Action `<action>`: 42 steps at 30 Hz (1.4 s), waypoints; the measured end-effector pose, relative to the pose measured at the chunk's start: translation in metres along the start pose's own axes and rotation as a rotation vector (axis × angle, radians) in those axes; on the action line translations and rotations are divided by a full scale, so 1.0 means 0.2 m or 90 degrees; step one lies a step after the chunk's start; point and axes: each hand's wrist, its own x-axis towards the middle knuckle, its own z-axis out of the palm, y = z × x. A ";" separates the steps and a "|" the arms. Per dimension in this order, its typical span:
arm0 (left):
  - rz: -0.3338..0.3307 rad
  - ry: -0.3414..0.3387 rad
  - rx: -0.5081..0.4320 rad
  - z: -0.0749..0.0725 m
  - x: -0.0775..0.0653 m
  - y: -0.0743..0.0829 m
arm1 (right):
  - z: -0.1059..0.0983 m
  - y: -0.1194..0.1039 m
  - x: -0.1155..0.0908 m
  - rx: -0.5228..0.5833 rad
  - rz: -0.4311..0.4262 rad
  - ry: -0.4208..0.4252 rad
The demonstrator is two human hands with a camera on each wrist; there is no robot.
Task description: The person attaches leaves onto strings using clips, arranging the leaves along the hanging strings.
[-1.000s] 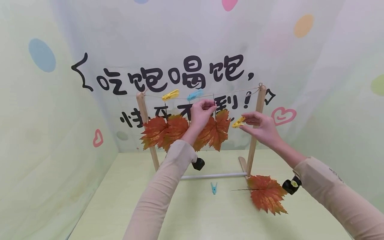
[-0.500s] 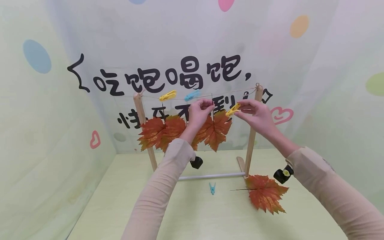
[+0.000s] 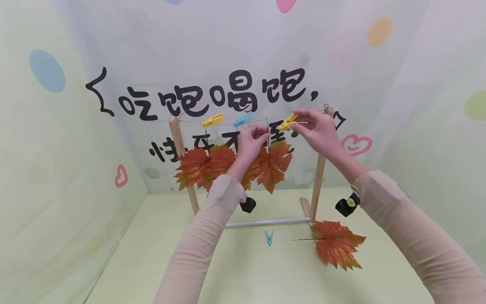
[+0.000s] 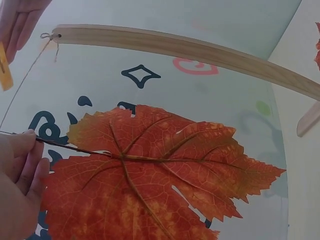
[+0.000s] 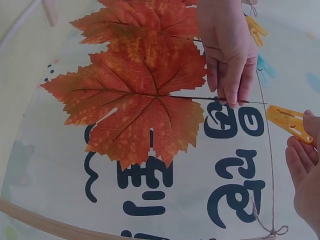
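Observation:
My left hand [image 3: 251, 143] pinches the dark stem of an orange-red artificial leaf [image 3: 270, 166], whose tip reaches up to the string [image 5: 270, 165]. Just right of that stem, my right hand [image 3: 317, 128] holds a yellow clothespin [image 3: 287, 121] between thumb and fingers. In the right wrist view the clothespin's nose points at the stem tip, close to the string. Further left, a yellow clothespin [image 3: 212, 120] and a blue clothespin [image 3: 243, 119] sit on the string above leaves [image 3: 194, 166] that hang by their stems. My left hand and forearm partly cover these leaves.
Two wooden posts [image 3: 318, 185] carry the string, joined low by a white rod [image 3: 269, 222]. On the pale table [image 3: 171, 253] lie a blue clothespin [image 3: 269, 237] and, at the right post's foot, another orange leaf [image 3: 338, 245]. A printed curtain [image 3: 152, 50] hangs behind.
My right hand has moved left and up with the yellow clothespin, from beside the leaf to the string near the stem tip. My left hand keeps its pinch on the stem, almost still.

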 end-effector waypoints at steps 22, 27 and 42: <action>0.016 0.014 -0.013 0.01 0.01 0.01 | 0.09 0.02 0.15 0.037 0.012 0.078; 0.009 0.011 -0.016 0.02 0.02 0.00 | 0.10 0.03 0.18 0.030 0.030 0.078; 0.013 0.016 -0.008 0.02 0.03 -0.01 | 0.12 0.06 0.20 0.016 0.044 0.048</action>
